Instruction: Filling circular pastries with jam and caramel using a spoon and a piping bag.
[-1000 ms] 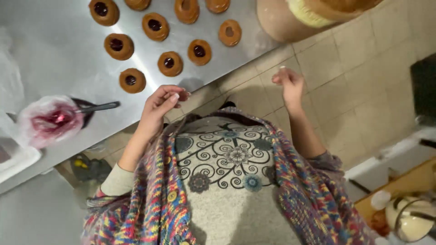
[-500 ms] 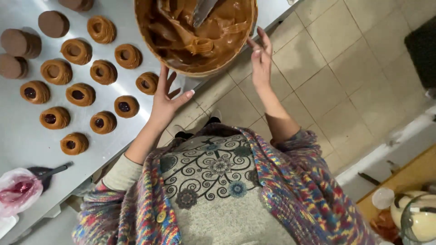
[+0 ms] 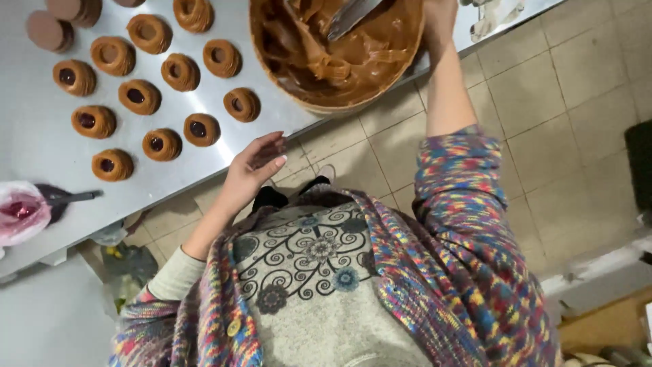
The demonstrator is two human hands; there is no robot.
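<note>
L hand (image 3: 252, 166) open, empty, by table edge (image 3: 204, 178), R hand (image 3: 438, 20) on bowl (image 3: 326, 102), grip unclear

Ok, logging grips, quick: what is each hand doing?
Left hand: open, empty, at the table edge.
Right hand: on the bowl rim; grip unclear.

The steel worktop (image 3: 41, 136) carried rows of round caramel-topped cookies (image 3: 161, 144) (some with dark jam centres), a few plain brown discs (image 3: 47, 30) stacked at its far corner, a big bowl of caramel spread (image 3: 336, 58), and a pink piping bag (image 3: 20, 212) near the edge.
</note>
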